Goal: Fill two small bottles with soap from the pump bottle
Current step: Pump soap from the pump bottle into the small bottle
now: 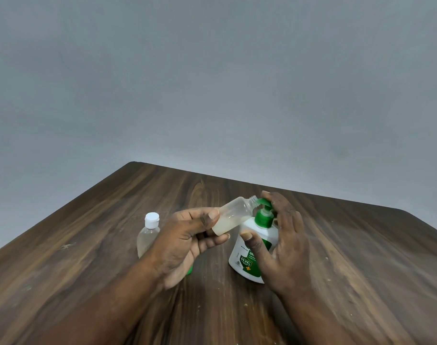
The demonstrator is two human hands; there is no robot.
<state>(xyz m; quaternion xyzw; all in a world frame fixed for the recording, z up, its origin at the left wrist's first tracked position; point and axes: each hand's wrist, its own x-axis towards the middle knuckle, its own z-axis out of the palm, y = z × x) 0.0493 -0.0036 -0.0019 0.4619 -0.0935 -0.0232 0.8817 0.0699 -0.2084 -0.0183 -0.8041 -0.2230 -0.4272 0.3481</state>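
Note:
My left hand (187, 241) grips a small clear bottle (233, 215) with no cap, tilted so its threaded mouth meets the green nozzle of the pump bottle (253, 247). Pale soap lies in the small bottle's lower part. My right hand (282, 242) holds the white pump bottle, thumb on its front label and fingers over the green pump head. A second small bottle (149, 235) with a white cap stands upright to the left, partly behind my left wrist. A bit of green (189, 269) peeks out under my left hand; I cannot tell what it is.
Everything stands on a dark wooden table (349, 257) with scattered pale specks. Its far edge runs diagonally against a plain grey wall.

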